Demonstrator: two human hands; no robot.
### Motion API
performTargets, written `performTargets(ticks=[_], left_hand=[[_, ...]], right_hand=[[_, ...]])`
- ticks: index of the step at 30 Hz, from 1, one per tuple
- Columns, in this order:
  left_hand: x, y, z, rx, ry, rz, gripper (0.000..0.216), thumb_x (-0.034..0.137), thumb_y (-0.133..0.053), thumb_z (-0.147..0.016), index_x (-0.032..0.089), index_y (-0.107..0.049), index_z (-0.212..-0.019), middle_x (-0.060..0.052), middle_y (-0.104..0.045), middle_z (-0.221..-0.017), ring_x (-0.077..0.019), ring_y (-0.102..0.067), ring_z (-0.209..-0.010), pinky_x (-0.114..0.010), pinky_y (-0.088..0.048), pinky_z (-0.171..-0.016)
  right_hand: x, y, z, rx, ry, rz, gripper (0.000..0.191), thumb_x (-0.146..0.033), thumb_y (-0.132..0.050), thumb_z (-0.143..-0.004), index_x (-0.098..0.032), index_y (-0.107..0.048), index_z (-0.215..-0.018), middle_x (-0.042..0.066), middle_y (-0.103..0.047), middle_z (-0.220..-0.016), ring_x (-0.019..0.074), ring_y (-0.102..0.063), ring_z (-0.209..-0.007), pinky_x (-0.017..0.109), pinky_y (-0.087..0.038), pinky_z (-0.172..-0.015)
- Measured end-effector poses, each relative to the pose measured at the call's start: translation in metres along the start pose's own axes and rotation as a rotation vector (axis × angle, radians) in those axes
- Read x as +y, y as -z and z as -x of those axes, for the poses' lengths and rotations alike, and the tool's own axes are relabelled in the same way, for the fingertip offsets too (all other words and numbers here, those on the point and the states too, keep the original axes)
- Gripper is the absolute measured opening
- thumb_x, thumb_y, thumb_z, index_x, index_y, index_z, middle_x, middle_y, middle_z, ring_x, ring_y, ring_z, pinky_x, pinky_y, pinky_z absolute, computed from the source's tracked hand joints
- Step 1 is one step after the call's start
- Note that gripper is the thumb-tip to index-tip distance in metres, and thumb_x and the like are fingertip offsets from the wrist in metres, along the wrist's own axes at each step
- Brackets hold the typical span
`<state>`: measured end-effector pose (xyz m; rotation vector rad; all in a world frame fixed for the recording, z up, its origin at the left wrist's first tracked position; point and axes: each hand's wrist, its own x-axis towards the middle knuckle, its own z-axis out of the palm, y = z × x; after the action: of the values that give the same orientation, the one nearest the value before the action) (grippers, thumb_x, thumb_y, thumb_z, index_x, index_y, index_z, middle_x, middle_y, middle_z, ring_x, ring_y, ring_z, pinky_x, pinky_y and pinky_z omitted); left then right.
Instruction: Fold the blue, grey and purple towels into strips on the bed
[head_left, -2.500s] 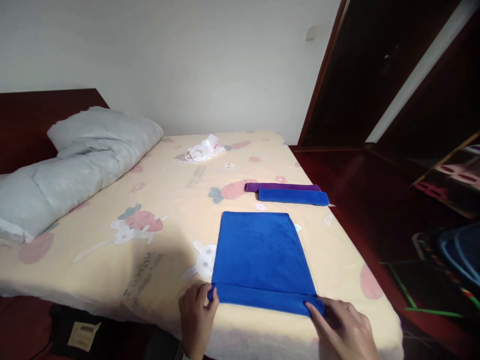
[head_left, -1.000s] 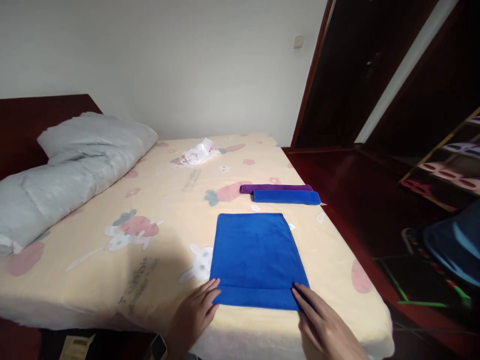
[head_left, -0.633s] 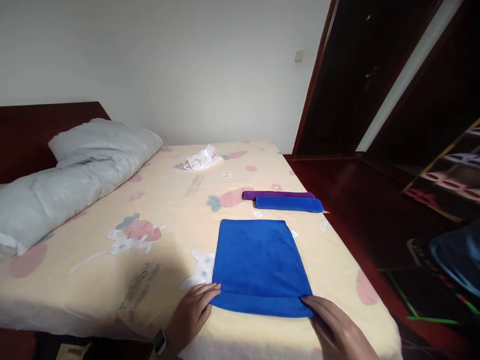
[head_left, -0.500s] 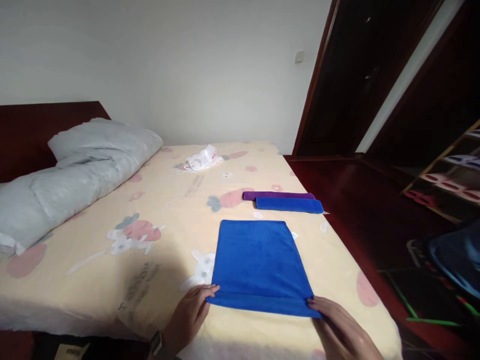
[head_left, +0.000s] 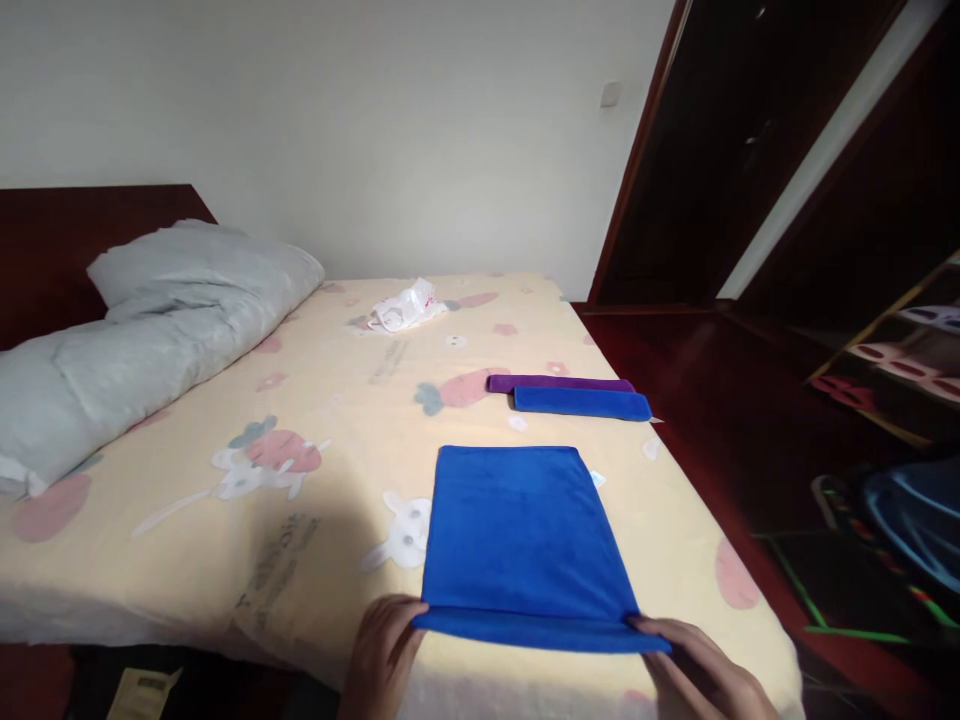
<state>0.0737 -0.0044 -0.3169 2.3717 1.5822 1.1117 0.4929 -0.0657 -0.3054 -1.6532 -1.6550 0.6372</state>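
Observation:
A blue towel lies spread on the bed, its near edge turned over into a narrow folded strip. My left hand pinches the left end of that strip, fingers closed on the cloth. At the strip's right end, my right hand grips the other corner between thumb and fingers. A small white tag sticks out by the towel's right side. Beyond it rest a folded blue towel and, just behind and partly covered, a folded purple towel.
The bed has a cream sheet with rabbit and carrot prints. A grey quilt is bunched at the left, and a white plastic bag sits near the wall. Off the right edge stand a shoe rack and a dark door.
Both hands have drawn the towel's folded near edge slightly toward me and raised it a little, so the strip looks more rolled up. The camera view has shifted slightly.

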Motion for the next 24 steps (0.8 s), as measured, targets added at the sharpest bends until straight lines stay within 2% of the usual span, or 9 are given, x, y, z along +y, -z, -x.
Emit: performTargets(ticks=[3,5,8,14,17,21,24], left_hand=[[0.005,-0.006,-0.008,0.034,0.12,-0.009,0.028,0.042,-0.053,-0.097,0.025,-0.07,-0.111,-0.006,-0.077,-0.106,-0.0225,-0.073,-0.096,-0.033,-0.064,-0.082],[0.009,-0.009,-0.016,0.055,0.12,-0.026,0.029,0.042,-0.051,-0.099,0.024,-0.067,-0.115,-0.008,-0.076,-0.109,-0.0226,-0.073,-0.098,-0.034,-0.062,-0.083],[0.012,-0.01,-0.027,0.09,0.066,-0.071,0.026,0.038,-0.047,-0.1,0.022,-0.064,-0.113,-0.008,-0.077,-0.105,-0.0224,-0.074,-0.093,-0.033,-0.061,-0.081],[0.011,-0.003,-0.033,0.075,-0.037,-0.165,0.022,0.033,-0.046,-0.101,0.023,-0.064,-0.108,-0.005,-0.077,-0.092,-0.0204,-0.073,-0.08,-0.032,-0.056,-0.073],[0.011,-0.003,-0.031,0.076,-0.101,-0.217,0.02,0.032,-0.05,-0.1,0.023,-0.066,-0.106,-0.003,-0.077,-0.089,-0.0191,-0.072,-0.078,-0.032,-0.053,-0.072],[0.017,-0.006,-0.027,0.143,-0.118,-0.285,0.017,0.028,-0.054,-0.098,0.023,-0.069,-0.102,-0.002,-0.076,-0.088,-0.0186,-0.07,-0.078,-0.032,-0.051,-0.076],[0.02,-0.007,-0.026,0.16,-0.1,-0.373,0.017,0.026,-0.054,-0.097,0.023,-0.071,-0.102,-0.002,-0.075,-0.084,-0.0191,-0.068,-0.075,-0.034,-0.05,-0.077]], right_hand=[[-0.001,-0.003,-0.01,0.019,-0.13,-0.036,0.041,-0.058,-0.058,-0.09,-0.027,-0.075,-0.11,0.005,-0.075,-0.114,0.0253,-0.07,-0.108,0.031,-0.059,-0.093],[-0.002,-0.006,-0.017,0.051,-0.159,-0.019,0.045,-0.059,-0.054,-0.091,-0.025,-0.074,-0.113,0.005,-0.076,-0.112,0.0265,-0.07,-0.108,0.033,-0.06,-0.091],[-0.002,-0.009,-0.023,0.103,-0.122,0.048,0.047,-0.058,-0.047,-0.094,-0.025,-0.072,-0.116,0.006,-0.076,-0.108,0.0267,-0.072,-0.104,0.035,-0.062,-0.087],[-0.001,-0.011,-0.018,0.006,-0.091,0.171,0.044,-0.051,-0.039,-0.098,-0.027,-0.069,-0.119,0.005,-0.075,-0.093,0.0238,-0.072,-0.088,0.036,-0.061,-0.08],[-0.003,-0.021,-0.014,0.079,-0.079,0.226,0.043,-0.052,-0.039,-0.099,-0.026,-0.068,-0.117,0.006,-0.074,-0.094,0.0241,-0.07,-0.088,0.039,-0.058,-0.081],[0.0,-0.038,-0.008,0.21,0.032,0.3,0.042,-0.057,-0.044,-0.098,-0.027,-0.065,-0.119,0.005,-0.072,-0.105,0.0242,-0.068,-0.09,0.04,-0.055,-0.08],[0.004,-0.045,-0.005,0.276,0.083,0.386,0.041,-0.055,-0.043,-0.1,-0.025,-0.063,-0.119,0.005,-0.073,-0.096,0.0234,-0.067,-0.08,0.039,-0.052,-0.072]])
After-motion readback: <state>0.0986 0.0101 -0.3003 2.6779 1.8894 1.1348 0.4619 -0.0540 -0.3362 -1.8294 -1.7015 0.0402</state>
